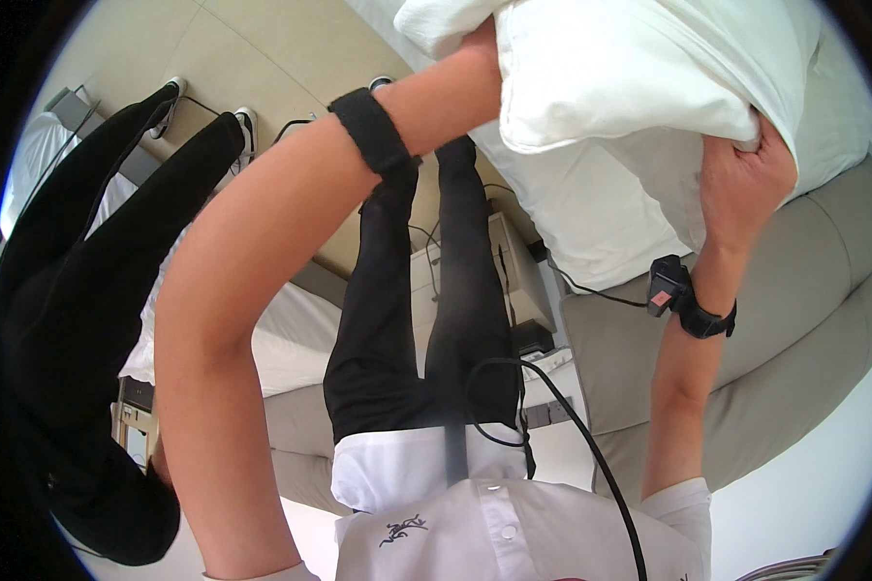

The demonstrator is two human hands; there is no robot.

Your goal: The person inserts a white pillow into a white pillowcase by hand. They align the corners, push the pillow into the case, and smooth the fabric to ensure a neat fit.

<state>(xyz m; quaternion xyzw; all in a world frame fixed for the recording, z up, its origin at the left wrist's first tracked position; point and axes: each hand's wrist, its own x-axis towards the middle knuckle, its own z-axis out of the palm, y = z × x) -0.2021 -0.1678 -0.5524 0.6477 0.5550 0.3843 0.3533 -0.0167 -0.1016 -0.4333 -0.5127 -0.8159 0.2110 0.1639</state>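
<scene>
A plump white pillow (618,80) with a piped edge is held up in front of me, over the bed. At its right corner, my right hand (752,171) grips the fabric. The fingers are partly covered by white cloth, and a black strapped device (687,298) sits on that wrist. My left forearm (443,94), wearing a black band (374,131), reaches across to the pillow's left side. Beyond the wrist, white fabric hides my left hand. Below the raised pillow, another white pillow (588,218) lies against the headboard.
A grey padded headboard (792,276) curves along the right. A nightstand (516,269) stands beyond my legs. On the left, a person in black clothes (80,312) is close to my left arm, near another bed (298,341). A black cable (588,428) crosses my shirt.
</scene>
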